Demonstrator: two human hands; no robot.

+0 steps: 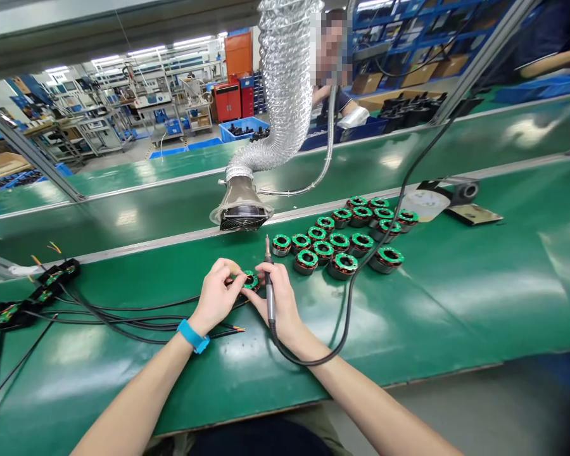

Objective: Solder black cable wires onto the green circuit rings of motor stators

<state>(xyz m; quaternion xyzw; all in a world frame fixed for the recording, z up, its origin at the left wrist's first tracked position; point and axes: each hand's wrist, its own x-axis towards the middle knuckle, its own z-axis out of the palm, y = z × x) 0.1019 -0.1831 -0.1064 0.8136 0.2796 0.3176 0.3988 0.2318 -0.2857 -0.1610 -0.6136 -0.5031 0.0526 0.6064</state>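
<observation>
Left hand [216, 296] pinches green-topped motor stator [250, 282]; right hand [279, 299] close beside, clamped on soldering iron [268, 285]. Stator feels stiff, dense, weighty; grip by outer rim.

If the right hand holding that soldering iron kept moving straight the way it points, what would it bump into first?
The right hand, gripping the soldering iron, would first meet the green-topped wound motor stator. The stator sits right at its fingers and may already touch them, though depth is hard to judge here.

My green desk [456, 316] runs beneath everything. Ahead and right of my fingers [232, 269], stators [339, 242] stand clustered on it; black cables [123, 320] lie to the left, running to black blocks [59, 272], and a dark pad [475, 214] lies beyond the stators.
</observation>
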